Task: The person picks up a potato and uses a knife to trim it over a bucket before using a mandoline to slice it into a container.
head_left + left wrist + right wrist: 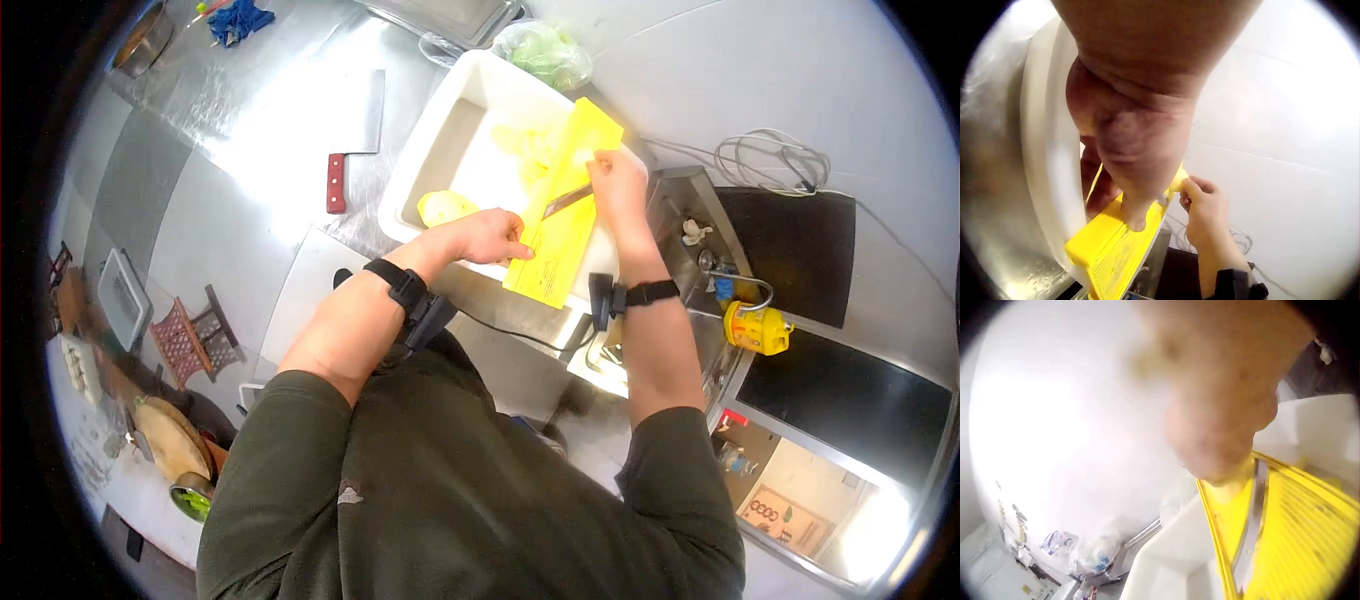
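A yellow mandoline slicer (pixel 548 250) with a slanted metal blade (pixel 568 200) lies across a white plastic basin (pixel 408 190). My left hand (pixel 490 237) grips the slicer's near end, thumb on its top face in the left wrist view. Over the slicer's upper part, my right hand (pixel 618 180) pinches a pale yellow potato piece (pixel 1179 181), mostly hidden by the fingers. In the right wrist view the potato piece (pixel 1230 490) is against the slicer's face beside the blade. Inside the basin are a peeled potato (pixel 445 207) and pale yellow slices (pixel 525 145).
A cleaver (pixel 368 110) with a red handle lies on the metal counter left of the basin. Behind the basin is a plastic bag (pixel 545 55) with something green. To the right are a sink with a faucet (pixel 708 262), a yellow bottle (pixel 757 328) and a coiled cable (pixel 775 160).
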{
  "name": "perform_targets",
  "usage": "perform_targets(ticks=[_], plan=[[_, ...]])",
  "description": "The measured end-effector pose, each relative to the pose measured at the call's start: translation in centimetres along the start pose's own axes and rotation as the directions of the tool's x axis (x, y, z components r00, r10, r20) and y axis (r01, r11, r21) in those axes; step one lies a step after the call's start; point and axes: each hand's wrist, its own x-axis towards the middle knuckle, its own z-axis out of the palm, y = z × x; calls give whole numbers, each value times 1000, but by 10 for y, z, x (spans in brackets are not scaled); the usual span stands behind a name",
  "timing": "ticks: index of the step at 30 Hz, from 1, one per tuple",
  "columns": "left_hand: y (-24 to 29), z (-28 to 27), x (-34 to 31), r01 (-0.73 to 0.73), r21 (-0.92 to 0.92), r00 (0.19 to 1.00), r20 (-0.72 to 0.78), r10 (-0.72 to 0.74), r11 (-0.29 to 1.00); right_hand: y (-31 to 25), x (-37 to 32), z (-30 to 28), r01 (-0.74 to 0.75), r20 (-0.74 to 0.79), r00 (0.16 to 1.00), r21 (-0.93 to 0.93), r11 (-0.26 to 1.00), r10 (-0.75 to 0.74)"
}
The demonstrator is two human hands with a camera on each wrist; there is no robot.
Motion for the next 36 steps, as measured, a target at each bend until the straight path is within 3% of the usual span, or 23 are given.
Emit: perform_targets(ticks=[2, 5, 12, 14, 15, 16, 17, 18, 20, 21, 23, 25, 27, 29, 31, 32, 33, 35, 36], plan=[[0, -2, -1, 12, 7, 1000, 1, -12, 1000, -4, -11, -5, -120, 131, 985, 36, 992, 114], [2, -1, -2, -25, 46, 1000, -8, 25, 999, -16, -17, -9, -177, 156, 973, 34, 984, 169], [-3, 2, 2, -9, 2, 1000, 8, 9, 1000, -6, -7, 11, -192, 129, 976, 147, 970, 174], [2, 0, -2, -4, 7, 1000, 4, 4, 1000, 5, -7, 21, -267, 80, 963, 349, 898, 255], [1, -1, -3, -4, 10, 1000, -2, 4, 1000, 13, -7, 23, -262, 78, 965, 352, 899, 251], [0, -1, -3, 2, 21, 1000, -6, -2, 1000, 21, -7, 20, -372, 204, 926, 637, 674, 319], [0, 0, -1, 5, 35, 1000, -5, -4, 999, 30, -9, 18, -451, 339, 879, 820, 352, 336], [0, 1, 1, -6, 46, 1000, 3, 6, 999, 27, -15, 12, -442, 325, 881, 825, 352, 344], [-4, 0, 4, -19, 116, 1000, -13, 20, 993, 12, -37, -5, -408, 498, 820, 854, -322, 282], [-2, 0, 3, -35, 137, 999, 17, 33, 990, 8, -48, -14, -377, 476, 823, 866, -328, 310], [2, 0, -3, -2, 99, 999, -36, 6, 995, 4, -75, -27, -266, 414, 873, 847, -459, 259], [8, 0, -8, 19, 135, 996, -89, -7, 991, 6, -109, -36, -155, 354, 879, 846, -511, 319], [9, -2, -8, -10, 176, 998, -64, 22, 984, 6, -157, -42, -111, 408, 833, 785, -610, 373], [-15, -11, 3, -128, 325, 985, -69, 159, 937, -1, -211, -38, -28, 388, 772, 813, -582, 503], [-41, -32, 14, -97, 393, 991, -47, 126, 914, 2, -278, -22, 39, 357, 765, 805, -592, 536], [-36, -42, 11, -128, 521, 985, -30, 169, 844, -1, -312, -13, 93, 388, 701, 783, -615, 599], [-32, -47, 4, -77, 519, 992, -47, 118, 852, -2, -350, 1, 160, 367, 667, 780, -605, 648], [-34, -60, 5, -16, 667, 998, -31, 49, 745, 4, -418, 44, 231, 441, 508, 758, -610, 740], [-44, -66, 6, -98, 772, 992, 23, 127, 629, 11, -454, 69, 321, 449, 452, 724, -610, 771]])
